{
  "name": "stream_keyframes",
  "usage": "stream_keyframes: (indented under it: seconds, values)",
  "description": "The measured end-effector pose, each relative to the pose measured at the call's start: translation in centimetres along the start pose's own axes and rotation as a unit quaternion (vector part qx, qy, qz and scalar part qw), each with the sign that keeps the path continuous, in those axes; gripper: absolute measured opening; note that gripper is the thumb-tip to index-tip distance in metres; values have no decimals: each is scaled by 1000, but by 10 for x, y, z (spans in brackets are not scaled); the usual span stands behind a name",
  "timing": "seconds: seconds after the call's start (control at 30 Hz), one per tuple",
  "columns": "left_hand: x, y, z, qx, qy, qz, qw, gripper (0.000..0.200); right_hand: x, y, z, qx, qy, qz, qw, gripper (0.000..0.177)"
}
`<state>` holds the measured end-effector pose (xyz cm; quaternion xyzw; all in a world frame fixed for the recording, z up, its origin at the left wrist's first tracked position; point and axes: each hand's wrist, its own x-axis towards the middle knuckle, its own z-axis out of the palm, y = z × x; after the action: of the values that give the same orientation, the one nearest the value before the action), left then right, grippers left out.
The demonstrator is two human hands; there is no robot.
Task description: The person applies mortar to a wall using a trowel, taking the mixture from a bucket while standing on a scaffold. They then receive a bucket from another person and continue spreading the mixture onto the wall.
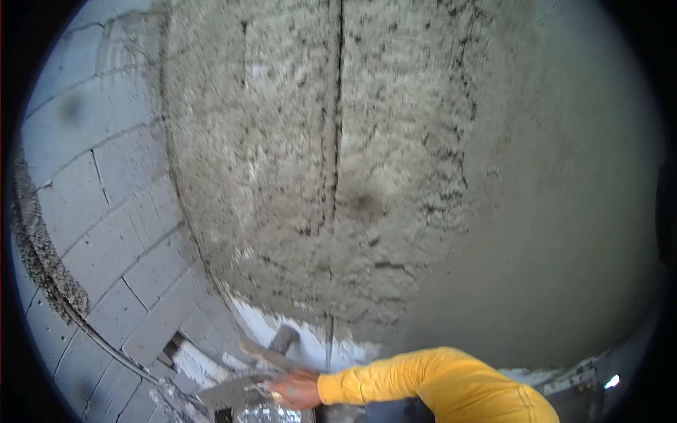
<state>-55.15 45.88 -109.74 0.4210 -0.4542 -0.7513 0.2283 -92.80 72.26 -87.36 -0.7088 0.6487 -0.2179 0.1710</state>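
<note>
Yellow-sleeved, the right hand [297, 390] was beside a tan handle [265, 354] below rough plaster [395, 134], but I could not tell either hand's grip.

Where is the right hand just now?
In the head view, the right hand is low, left of centre, at the yellow sleeve cuff, below the rough plaster.
</note>
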Motion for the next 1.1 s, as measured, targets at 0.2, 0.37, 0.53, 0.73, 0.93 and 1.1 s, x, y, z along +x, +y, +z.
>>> stream_keyframes:
  seconds: [0.2, 0.37, 0.53, 0.73, 0.93, 1.1]
  values:
    - [-47, 17, 5, 177, 88, -39, 980, 33, 4, -14, -16, 15, -30, 37, 999, 37]
    - [-93, 52, 52, 49, 65, -135, 988, 56, 3, -22, -30, -8, -95, 47, 994, 33]
    - [-126, 43, 81, 64, 2, -90, 994, 69, -6, -12, -19, -59, -11, 4, 998, 31]
    - [-117, 62, 113, 180, 34, -51, 982, 68, -1, -1, -47, -147, -98, 40, 983, 29]
    - [-101, 80, 139, 233, 54, -101, 966, 79, 20, 8, -68, -282, -73, -17, 956, 16]
    - [-91, 97, 169, 438, 84, 20, 895, 81, 61, 12, -63, -438, -68, -69, 894, 11]
